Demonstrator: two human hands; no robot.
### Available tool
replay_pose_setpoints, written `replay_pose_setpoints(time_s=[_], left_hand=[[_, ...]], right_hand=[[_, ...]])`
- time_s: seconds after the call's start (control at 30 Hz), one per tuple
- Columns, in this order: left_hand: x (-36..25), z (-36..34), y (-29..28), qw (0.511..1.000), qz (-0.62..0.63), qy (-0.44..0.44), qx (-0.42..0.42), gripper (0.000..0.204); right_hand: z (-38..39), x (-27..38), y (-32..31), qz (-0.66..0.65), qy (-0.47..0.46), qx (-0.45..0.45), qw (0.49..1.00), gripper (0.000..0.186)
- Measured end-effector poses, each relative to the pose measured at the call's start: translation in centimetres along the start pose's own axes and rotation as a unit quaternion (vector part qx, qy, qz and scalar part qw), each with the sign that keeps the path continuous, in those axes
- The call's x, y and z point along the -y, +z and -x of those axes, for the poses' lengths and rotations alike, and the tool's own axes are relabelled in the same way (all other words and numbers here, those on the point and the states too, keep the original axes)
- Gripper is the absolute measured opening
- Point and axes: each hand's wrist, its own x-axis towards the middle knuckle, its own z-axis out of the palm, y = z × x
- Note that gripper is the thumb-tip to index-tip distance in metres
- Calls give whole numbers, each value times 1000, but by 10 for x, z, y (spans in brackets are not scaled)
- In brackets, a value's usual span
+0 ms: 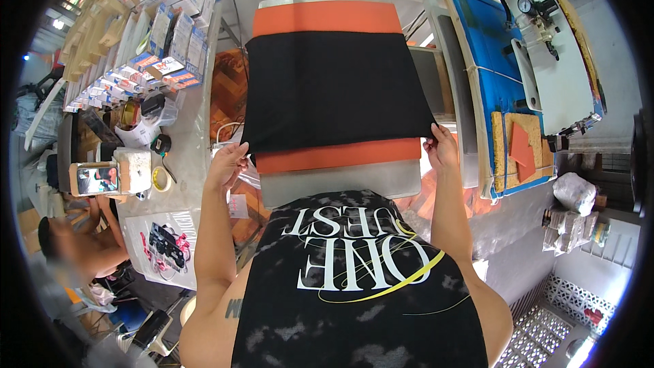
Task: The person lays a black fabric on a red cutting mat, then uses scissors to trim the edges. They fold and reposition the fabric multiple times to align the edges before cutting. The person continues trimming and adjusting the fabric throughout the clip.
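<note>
A piece of black fabric (327, 88) lies spread over an orange pad (327, 17), which shows beyond its far and near edges. My left hand (230, 163) pinches the cloth's near left corner, just off the side of the pad. At the near right corner, my right hand (441, 146) grips the fabric between thumb and fingers. Between the two hands the near edge runs nearly straight, with slight creases. Under the orange pad is a grey platen (340, 185), its near end bare.
Stacked cardboard boxes (170, 48) fill the far left table. Nearer stand a phone (99, 179), a tape roll (161, 178) and a black device with pink bits (167, 245). Another person (82, 245) sits at lower left. To the right is a machine with a blue bed (485, 48) and gauge (524, 5).
</note>
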Motion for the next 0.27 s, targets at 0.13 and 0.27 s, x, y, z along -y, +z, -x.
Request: replay_pose_setpoints(time_s=[0.13, 0.27], left_hand=[[2, 4, -3, 999, -19, -11, -25, 18], [8, 4, -13, 1000, -1, 14, -25, 17]], right_hand=[[1, -4, 2, 31, 23, -11, 999, 14], [-2, -9, 3, 1, 10, -23, 1000, 16]])
